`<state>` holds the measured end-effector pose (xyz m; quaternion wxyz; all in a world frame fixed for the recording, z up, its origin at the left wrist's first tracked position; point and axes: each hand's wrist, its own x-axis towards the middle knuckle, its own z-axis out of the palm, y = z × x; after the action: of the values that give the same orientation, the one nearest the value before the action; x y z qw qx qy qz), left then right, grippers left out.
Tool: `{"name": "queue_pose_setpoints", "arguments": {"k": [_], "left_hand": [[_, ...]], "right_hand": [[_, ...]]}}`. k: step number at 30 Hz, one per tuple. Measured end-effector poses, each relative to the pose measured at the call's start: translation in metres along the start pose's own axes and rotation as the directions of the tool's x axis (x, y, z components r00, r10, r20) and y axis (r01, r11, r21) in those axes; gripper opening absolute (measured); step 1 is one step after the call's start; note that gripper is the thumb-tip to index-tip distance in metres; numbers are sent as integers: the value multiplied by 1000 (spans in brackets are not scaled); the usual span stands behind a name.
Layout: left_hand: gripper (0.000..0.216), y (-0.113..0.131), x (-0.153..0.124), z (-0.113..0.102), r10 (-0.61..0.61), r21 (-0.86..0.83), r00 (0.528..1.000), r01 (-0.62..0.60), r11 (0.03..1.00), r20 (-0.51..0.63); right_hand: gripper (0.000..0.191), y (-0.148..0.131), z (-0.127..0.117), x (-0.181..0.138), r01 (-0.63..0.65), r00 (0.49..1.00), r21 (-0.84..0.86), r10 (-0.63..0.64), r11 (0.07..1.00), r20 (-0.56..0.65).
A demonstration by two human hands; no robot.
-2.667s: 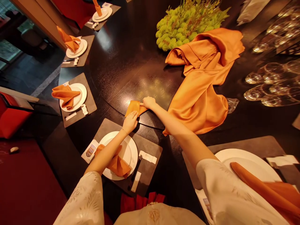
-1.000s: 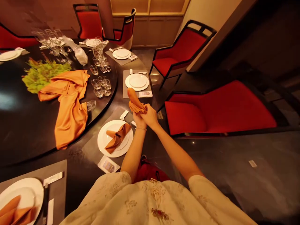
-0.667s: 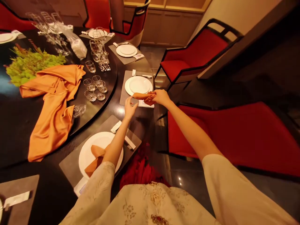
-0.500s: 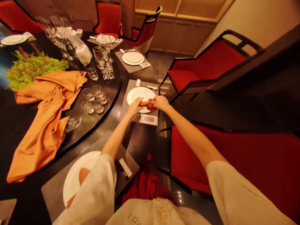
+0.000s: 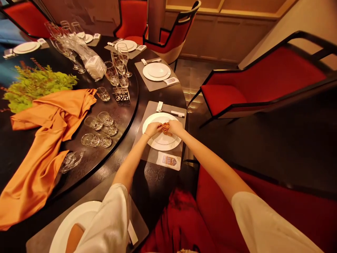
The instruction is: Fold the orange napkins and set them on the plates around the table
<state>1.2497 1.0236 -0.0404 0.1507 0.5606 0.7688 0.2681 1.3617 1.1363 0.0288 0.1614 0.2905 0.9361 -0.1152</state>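
A small folded orange napkin [image 5: 165, 128] rests over the middle of a white plate [image 5: 157, 143] on a grey placemat [image 5: 143, 149]. My left hand [image 5: 152, 129] and my right hand [image 5: 175, 127] meet on it, fingers pinched on the cloth from either side. Most of the napkin is hidden between my fingers. A small printed card [image 5: 169, 160] lies on the mat just in front of the plate, and a cutlery rest with chopsticks [image 5: 172, 112] lies behind it.
Several upturned glasses [image 5: 98, 129] and stemmed glasses [image 5: 119, 66] stand on the dark round turntable [image 5: 123, 116]. Loose orange cloths [image 5: 44, 140] and green flowers [image 5: 34, 84] lie left. Another set plate [image 5: 156, 71] sits beyond. Red chairs [image 5: 237, 88] stand right.
I carried the folded napkin from the turntable past one setting to this plate. In the last half second both hands lowered it onto the plate's middle and closed in around it.
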Motion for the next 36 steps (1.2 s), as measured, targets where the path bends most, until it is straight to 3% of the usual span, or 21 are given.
{"name": "queue_pose_setpoints", "arguments": {"k": [4, 7, 10, 12, 17, 23, 26, 29, 31, 34, 36], "left_hand": [[25, -1, 3, 3, 5, 1, 1000, -5, 1000, 8], [24, 2, 3, 1, 18, -2, 1000, -18, 1000, 9], [25, 6, 2, -4, 26, 5, 999, -27, 1000, 29], [25, 8, 3, -7, 44, 8, 997, -44, 999, 61], [27, 4, 11, -7, 32, 60, 987, -42, 997, 160], [26, -2, 13, 21, -60, -109, 998, 62, 992, 15], [26, -3, 11, 28, -66, -145, 997, 69, 987, 26], [25, -9, 12, 19, 1, -54, 995, 4, 999, 101], [36, -15, 14, 7, 44, 28, 986, -49, 998, 158], [52, -24, 14, -8, 36, 121, 969, -68, 990, 244], [49, -28, 13, -11, 15, 144, 961, -57, 988, 274]], "right_hand": [[83, 24, 4, -2, 198, 967, 203, -156, 959, -202], [61, 51, 12, -8, 228, 934, 452, -63, 862, -351], [38, 75, 31, -16, 71, 959, 597, 110, 799, -261], [36, 84, 49, -20, 5, 977, 600, 125, 800, -175], [42, 80, 79, -19, 84, 994, 588, -27, 804, -105], [45, 67, 85, -6, 88, 994, 524, -37, 847, -107], [44, 68, 88, 0, 101, 990, 457, -47, 883, -129], [43, 71, 90, 5, 118, 989, 428, -70, 896, -127], [40, 73, 88, 8, 131, 988, 413, -84, 901, -129], [36, 77, 83, 10, 161, 984, 397, -116, 903, -136], [33, 79, 80, 8, 181, 981, 397, -137, 900, -138]]}}
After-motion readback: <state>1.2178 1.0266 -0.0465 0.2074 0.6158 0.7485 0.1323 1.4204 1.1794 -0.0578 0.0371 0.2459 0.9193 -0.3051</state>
